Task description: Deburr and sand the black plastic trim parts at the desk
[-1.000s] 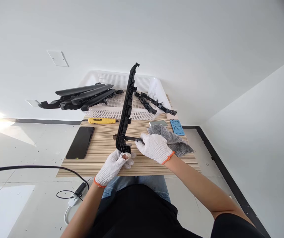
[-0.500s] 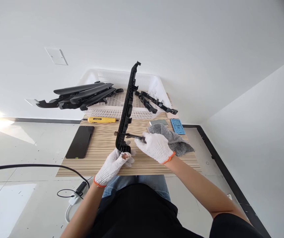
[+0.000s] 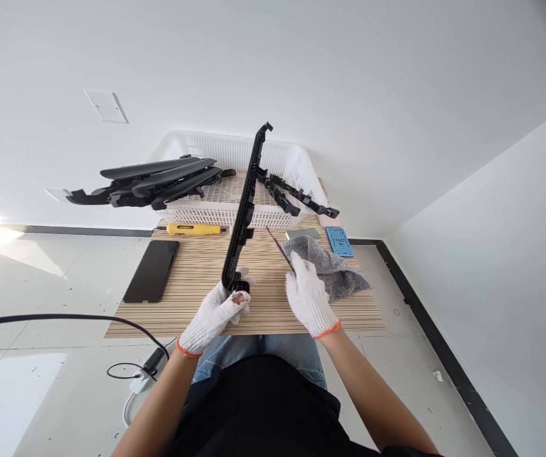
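Observation:
My left hand [image 3: 220,311], in a white knit glove with a hole at the thumb, is closed around the lower, curved end of a long black plastic trim piece [image 3: 242,228]. The piece stands tilted up, its ribbed and clipped side showing and its far tip above the basket. My right hand [image 3: 307,293], gloved too, grips a slim dark blade-like tool [image 3: 280,249] that points up and left. The tool is apart from the trim piece; its handle is hidden in the glove. Beside and partly behind the right hand lies a grey cloth [image 3: 342,279].
A white plastic basket [image 3: 197,206] at the back holds stacked black trim pieces [image 3: 159,181] and slimmer black clipped strips [image 3: 301,197]. On the striped table [image 3: 192,279] lie a yellow electric screwdriver [image 3: 193,229], a black phone [image 3: 152,271] and a blue card-like item [image 3: 339,242]. A black cable [image 3: 87,317] crosses at left.
My right hand has drawn the tool away from the trim piece, to the right, and turned it to point upward. The left hand still holds the trim piece almost in place.

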Available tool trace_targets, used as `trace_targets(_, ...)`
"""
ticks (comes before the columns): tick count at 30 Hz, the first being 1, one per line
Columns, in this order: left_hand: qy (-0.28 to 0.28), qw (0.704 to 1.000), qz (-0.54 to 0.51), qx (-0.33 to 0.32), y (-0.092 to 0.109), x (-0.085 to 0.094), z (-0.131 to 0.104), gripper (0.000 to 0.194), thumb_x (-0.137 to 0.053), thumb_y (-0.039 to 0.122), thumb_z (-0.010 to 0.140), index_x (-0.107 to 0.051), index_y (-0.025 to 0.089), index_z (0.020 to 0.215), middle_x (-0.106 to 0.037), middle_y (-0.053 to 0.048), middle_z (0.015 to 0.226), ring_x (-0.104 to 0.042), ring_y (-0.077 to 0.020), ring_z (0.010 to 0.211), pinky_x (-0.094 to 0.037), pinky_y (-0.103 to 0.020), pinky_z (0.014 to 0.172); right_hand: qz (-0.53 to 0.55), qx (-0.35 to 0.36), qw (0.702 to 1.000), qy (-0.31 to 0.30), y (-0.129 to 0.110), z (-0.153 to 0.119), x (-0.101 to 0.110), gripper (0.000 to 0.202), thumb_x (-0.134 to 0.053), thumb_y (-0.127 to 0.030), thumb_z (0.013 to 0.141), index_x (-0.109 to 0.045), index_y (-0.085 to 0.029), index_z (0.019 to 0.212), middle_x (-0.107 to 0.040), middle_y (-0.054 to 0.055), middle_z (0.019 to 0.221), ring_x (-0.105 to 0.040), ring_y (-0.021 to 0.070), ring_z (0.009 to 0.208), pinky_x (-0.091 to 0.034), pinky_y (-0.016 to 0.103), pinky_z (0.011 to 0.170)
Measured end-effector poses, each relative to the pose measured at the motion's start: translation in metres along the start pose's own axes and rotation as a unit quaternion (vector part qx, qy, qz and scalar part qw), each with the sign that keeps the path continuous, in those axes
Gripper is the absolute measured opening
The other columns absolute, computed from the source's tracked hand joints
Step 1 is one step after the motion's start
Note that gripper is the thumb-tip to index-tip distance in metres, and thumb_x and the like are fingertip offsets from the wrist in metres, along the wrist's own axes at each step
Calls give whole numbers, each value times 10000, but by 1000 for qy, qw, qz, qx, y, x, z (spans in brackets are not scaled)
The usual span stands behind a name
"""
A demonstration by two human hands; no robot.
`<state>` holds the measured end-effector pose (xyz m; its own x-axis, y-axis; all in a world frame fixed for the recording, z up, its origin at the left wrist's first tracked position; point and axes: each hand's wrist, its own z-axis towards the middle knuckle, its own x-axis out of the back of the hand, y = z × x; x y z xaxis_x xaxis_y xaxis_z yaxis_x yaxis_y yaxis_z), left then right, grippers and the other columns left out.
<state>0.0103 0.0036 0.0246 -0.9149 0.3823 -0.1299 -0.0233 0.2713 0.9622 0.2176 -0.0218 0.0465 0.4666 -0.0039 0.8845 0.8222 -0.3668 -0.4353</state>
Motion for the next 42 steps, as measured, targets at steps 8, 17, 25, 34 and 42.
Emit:
trace_targets(8,24,1000,9,5,-7,3,-1,777,-752,622,845,-572,176,1456,-721,-72,1009,-514,-104,594,-404,-243,519,91,136,980,113,3,44,25,422,-412,-269,1065,-730,-225,1340,-654,104,1502,-665,253,1315,-512,414,1136)
trace_targets(17,12,1000,16,-7,-9,5,0,622,-717,601,894,-631,174,1339,-668,-18,849,-564,-139,664,-470,-275,612,-159,5,987,-23,20,45,55,457,-445,-397,1092,-666,-193,1436,-704,203,1369,-696,358,1237,-540,463,973)
trace_targets(25,4,1000,22,-6,-8,6,1,574,-740,641,878,-641,179,1206,-643,-8,815,-567,-139,641,-505,-299,658,-166,198,964,-67,16,13,-7,556,-531,-370,1046,-563,-166,1562,-509,183,1647,-470,384,1517,-466,525,1172)
trace_targets(34,16,1000,-10,4,2,-1,0,742,-803,642,811,-617,178,1359,-595,-3,820,-599,-168,724,-518,-290,640,-135,137,981,10,-6,74,-23,555,-501,-348,1079,-527,-157,1599,-456,152,1701,-432,362,1557,-386,484,1247)
trace_targets(42,4,1000,-3,29,-2,5,0,742,-771,682,820,-614,169,1333,-615,15,744,-551,-132,619,-490,-274,595,-55,37,989,135,18,61,33,427,-429,-295,1074,-692,-201,1397,-709,155,1393,-697,297,1223,-517,393,991)
